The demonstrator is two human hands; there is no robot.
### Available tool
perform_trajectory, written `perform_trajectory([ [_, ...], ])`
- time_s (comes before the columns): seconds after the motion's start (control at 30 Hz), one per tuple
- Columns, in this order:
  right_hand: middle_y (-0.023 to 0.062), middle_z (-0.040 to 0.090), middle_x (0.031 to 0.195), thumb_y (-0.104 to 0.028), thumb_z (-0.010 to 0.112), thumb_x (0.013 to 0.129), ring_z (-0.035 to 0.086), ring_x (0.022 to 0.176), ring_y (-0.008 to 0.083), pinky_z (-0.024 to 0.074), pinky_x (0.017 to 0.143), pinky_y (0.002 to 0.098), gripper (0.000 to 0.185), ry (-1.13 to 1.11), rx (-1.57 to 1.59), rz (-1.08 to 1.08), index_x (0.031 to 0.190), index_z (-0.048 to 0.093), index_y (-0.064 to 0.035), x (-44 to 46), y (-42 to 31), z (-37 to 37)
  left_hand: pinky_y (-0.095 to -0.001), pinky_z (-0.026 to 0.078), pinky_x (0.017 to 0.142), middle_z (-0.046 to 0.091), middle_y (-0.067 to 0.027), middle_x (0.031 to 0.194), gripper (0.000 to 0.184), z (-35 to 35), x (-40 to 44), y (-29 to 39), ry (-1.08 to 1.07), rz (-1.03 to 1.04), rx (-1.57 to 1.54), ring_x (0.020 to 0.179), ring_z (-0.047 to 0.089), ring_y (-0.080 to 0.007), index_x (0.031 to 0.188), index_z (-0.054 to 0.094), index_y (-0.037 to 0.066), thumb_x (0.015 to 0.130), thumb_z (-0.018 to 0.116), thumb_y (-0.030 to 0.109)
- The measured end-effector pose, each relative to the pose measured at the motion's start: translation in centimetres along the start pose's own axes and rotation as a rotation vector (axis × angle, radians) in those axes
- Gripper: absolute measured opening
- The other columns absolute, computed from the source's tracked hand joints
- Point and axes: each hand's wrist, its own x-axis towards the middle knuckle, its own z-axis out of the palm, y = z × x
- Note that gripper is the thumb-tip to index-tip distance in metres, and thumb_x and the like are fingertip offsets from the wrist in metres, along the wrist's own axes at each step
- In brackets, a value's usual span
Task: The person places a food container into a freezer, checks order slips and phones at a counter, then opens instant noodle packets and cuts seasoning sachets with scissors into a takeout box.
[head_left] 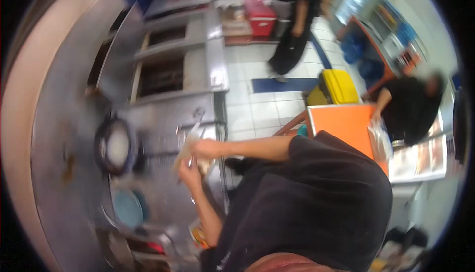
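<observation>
My right hand, its fingers closed, is at a pale, flat, elongated item over the steel counter. Just below it in the view, my left hand is closed close to the same item's lower end. A small shiny piece shows between the two hands; blur hides what it is. To the left stands a dark round pan with whitish contents, its handle pointing towards my hands. A blue-grey round dish or lid is at the lower left.
Steel units with dark openings adjoin the counter. Behind are a red cooler, a yellow-lidded bin and an orange table. One person in black stands on the tiled floor; another handles a clear bag.
</observation>
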Motion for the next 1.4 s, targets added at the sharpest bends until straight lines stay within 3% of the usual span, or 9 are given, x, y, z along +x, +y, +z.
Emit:
perform_trajectory([
  [0.03, 0.0176, 0.073, 0.111, -0.018, 0.061, 0.096, 0.072, 0.104, 0.0362, 0.0584, 0.091, 0.0453, 0.019, -0.072, -0.053, 0.144, 0.102, 0.075, -0.0058, 0.8, 0.8, 1.1, -0.0446, 0.054, 0.072, 0.076, -0.0188, 0.087, 0.03, -0.7, 0.3, 2.0, -0.128, -0.317, 0.041, 0.075, 0.069, -0.0281, 0.095, 0.073, -0.001, 0.087, 0.086, 0.024],
  [0.07, 0.0177, 0.073, 0.114, -0.016, 0.06, 0.096, 0.072, 0.105, 0.0343, 0.058, 0.089, 0.0457, 0.02, -0.12, -0.093, -0.055, 0.103, 0.077, -0.0066, 1.1, 5.2, 4.7, -0.045, 0.053, 0.071, 0.077, -0.0196, 0.09, 0.033, 0.5, 0.4, 0.2, 0.028, -0.038, -0.104, 0.077, 0.07, -0.0297, 0.095, 0.073, -0.001, 0.086, 0.087, 0.028],
  [0.1, 0.018, 0.074, 0.11, -0.017, 0.065, 0.093, 0.073, 0.101, 0.0347, 0.0577, 0.085, 0.0458, 0.019, -0.071, -0.042, -0.235, 0.102, 0.078, -0.0064, 1.0, 5.3, 3.7, -0.0446, 0.053, 0.071, 0.076, -0.0205, 0.092, 0.035, -0.1, 0.4, -0.4, -0.059, -0.203, 0.112, 0.079, 0.072, -0.0329, 0.096, 0.073, 0.0, 0.084, 0.088, 0.029],
  [0.17, 0.0181, 0.075, 0.09, -0.019, 0.073, 0.089, 0.073, 0.084, 0.0381, 0.0567, 0.076, 0.0467, 0.018, 0.016, -0.013, 0.027, 0.1, 0.077, -0.0069, 0.9, 3.1, 1.8, -0.0445, 0.054, 0.073, 0.075, -0.0213, 0.09, 0.036, -0.8, 0.5, 1.6, -0.049, -0.151, 0.167, 0.082, 0.072, -0.0403, 0.099, 0.074, 0.001, 0.085, 0.085, 0.032],
  [0.2, 0.0201, 0.073, 0.087, -0.016, 0.074, 0.088, 0.072, 0.081, 0.0394, 0.0561, 0.072, 0.0459, 0.015, 0.06, 0.072, -0.001, 0.099, 0.075, -0.006, 0.9, 1.7, 0.3, -0.0417, 0.052, 0.069, 0.074, -0.0191, 0.085, 0.034, -1.1, 0.7, 2.0, -0.039, -0.08, 0.148, 0.073, 0.07, -0.0287, 0.099, 0.075, -0.001, 0.087, 0.084, 0.029],
  [0.23, 0.0209, 0.072, 0.087, -0.013, 0.075, 0.089, 0.071, 0.079, 0.0397, 0.0561, 0.07, 0.0448, 0.013, 0.093, 0.089, -0.051, 0.098, 0.074, -0.0047, 0.9, 1.9, 0.0, -0.0424, 0.054, 0.072, 0.076, -0.021, 0.09, 0.032, -1.1, 1.2, 1.6, -0.024, -0.056, 0.174, 0.079, 0.073, -0.0318, 0.102, 0.076, -0.001, 0.088, 0.082, 0.027],
  [0.9, 0.0162, 0.074, 0.101, -0.011, 0.069, 0.093, 0.071, 0.092, 0.0396, 0.0564, 0.082, 0.047, 0.014, 0.02, 0.026, -0.008, 0.103, 0.075, -0.0041, 0.2, 0.0, -0.4, -0.046, 0.056, 0.082, 0.077, -0.0128, 0.091, 0.011, -2.5, -1.9, 1.3, 0.059, 0.023, 0.326, 0.096, 0.07, -0.0347, 0.093, 0.083, 0.013, 0.086, 0.075, 0.014],
  [1.07, 0.0141, 0.071, 0.097, -0.011, 0.067, 0.094, 0.069, 0.091, 0.0382, 0.0556, 0.08, 0.0472, 0.01, 0.055, -0.056, -0.066, 0.1, 0.071, -0.0053, 0.3, -0.6, -0.7, -0.0451, 0.056, 0.088, 0.074, -0.0142, 0.118, 0.036, -3.3, -1.7, 3.3, 0.032, 0.207, 0.382, 0.101, 0.07, -0.0342, 0.12, 0.075, 0.009, 0.084, 0.076, 0.007],
  [1.4, 0.0125, 0.076, 0.09, -0.013, 0.073, 0.093, 0.071, 0.072, 0.0233, 0.0566, 0.07, 0.0367, 0.016, 0.153, 0.077, 0.179, 0.105, 0.077, -0.0029, -1.1, 1.9, 0.1, -0.0485, 0.056, 0.089, 0.072, -0.02, 0.111, 0.028, -7.5, -10.0, -4.4, 0.059, -0.378, 0.494, 0.104, 0.069, -0.0387, 0.119, 0.071, 0.002, 0.091, 0.069, 0.004],
])
